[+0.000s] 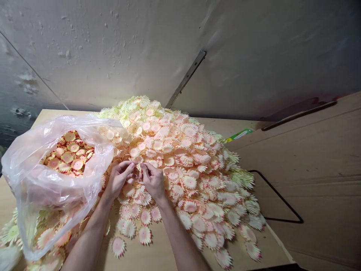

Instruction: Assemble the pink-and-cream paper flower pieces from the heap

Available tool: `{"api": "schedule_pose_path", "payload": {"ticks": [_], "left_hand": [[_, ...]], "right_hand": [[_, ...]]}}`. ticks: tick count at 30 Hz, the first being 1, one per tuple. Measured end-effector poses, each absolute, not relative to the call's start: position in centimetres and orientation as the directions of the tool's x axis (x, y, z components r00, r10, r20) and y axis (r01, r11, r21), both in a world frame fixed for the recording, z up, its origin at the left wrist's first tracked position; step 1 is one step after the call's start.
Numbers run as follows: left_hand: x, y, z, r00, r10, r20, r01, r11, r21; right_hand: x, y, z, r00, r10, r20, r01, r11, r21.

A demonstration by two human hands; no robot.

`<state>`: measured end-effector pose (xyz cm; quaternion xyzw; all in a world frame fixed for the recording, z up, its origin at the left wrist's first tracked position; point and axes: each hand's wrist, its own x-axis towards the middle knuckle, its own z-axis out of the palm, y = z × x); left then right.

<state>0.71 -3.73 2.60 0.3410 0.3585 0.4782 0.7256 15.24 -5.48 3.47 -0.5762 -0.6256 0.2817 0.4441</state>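
My left hand (122, 177) and my right hand (153, 180) are close together over the near side of a big heap of artificial flower heads (189, 182). Thumb and fingers are pinched on both hands, with the fingertips nearly meeting. Whatever lies between them is too small and too hidden to make out. The flower heads are flat, pale pink and cream, with toothed edges tipped in red. Left of my left hand stands an open translucent plastic bag (28, 162), holding smaller yellow-and-red flower heads (68, 156).
Loose flower heads (118, 246) lie on the light wooden table (146, 259) near its front. At the right are a large cardboard piece (316, 180), a bent black rod (286, 201) and a green-and-yellow packet (238, 135). A grey wall (126, 56) with a metal strip (187, 77) rises behind.
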Motion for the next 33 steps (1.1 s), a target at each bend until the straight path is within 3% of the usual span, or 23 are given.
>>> {"api": "schedule_pose_path", "payload": {"ticks": [8,12,17,21,27,33], "left_hand": [[0.7,-3.8,2.3,0.230,0.965,-0.127,-0.389,0.211,0.897],[0.8,-3.8,2.4,0.168,0.973,-0.159,-0.419,0.217,0.881],[1.1,-3.8,2.4,0.212,0.947,-0.241,-0.473,0.315,0.823],[1.0,-3.7,2.7,0.180,0.956,-0.231,-0.486,0.291,0.824],[0.9,-3.7,3.1,0.193,0.951,-0.240,-0.536,0.307,0.786],[1.3,-3.7,3.1,0.185,0.926,-0.329,-0.534,0.376,0.758]], "right_hand": [[14.8,-5.3,3.5,0.014,0.922,0.387,0.610,0.298,-0.734],[14.9,-5.1,3.1,-0.023,0.813,0.581,0.663,0.447,-0.600],[15.4,-4.9,3.1,-0.052,0.677,0.734,0.670,0.568,-0.477],[15.9,-4.8,3.9,-0.047,0.650,0.759,0.646,0.599,-0.473],[15.8,-4.7,4.2,-0.055,0.730,0.681,0.578,0.579,-0.575],[15.3,-5.1,3.8,-0.029,0.700,0.713,0.637,0.563,-0.527]]}}
